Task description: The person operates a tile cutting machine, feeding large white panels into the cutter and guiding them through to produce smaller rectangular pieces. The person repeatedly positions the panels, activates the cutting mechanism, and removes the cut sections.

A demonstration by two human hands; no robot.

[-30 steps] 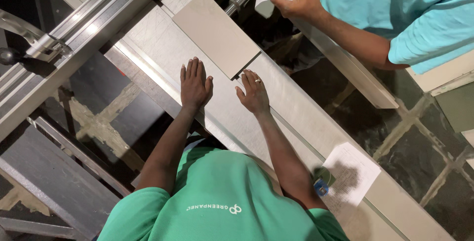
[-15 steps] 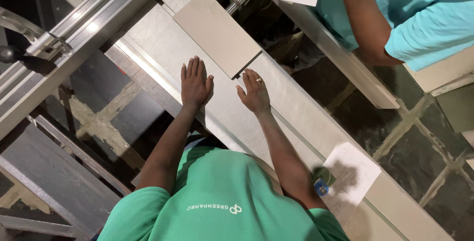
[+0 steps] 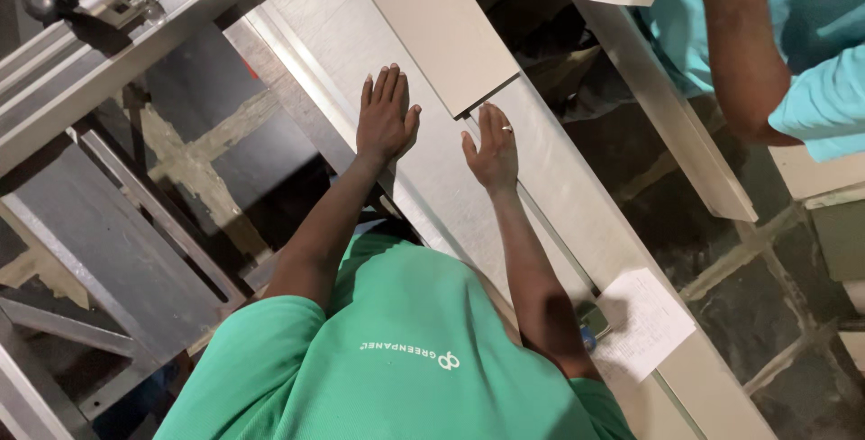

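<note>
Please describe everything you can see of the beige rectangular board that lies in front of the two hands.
The beige board is a flat, thin rectangle with a plain matt face, perhaps laminate or wood panel. It lies flat and slanted on the grey metal table; its far end leaves the picture at the top. Its near corner points between the left hand and the right hand, which rest flat just short of it. Whether the fingertips touch it is unclear.

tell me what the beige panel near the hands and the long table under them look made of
Beige panel: probably a laminated or engineered wood board, going by its flat matte face and thin, straight-cut edges; it could also be tile. Long table under the left hand and right hand: looks like brushed metal, pale grey with fine scratch marks and a dull sheen.
</note>
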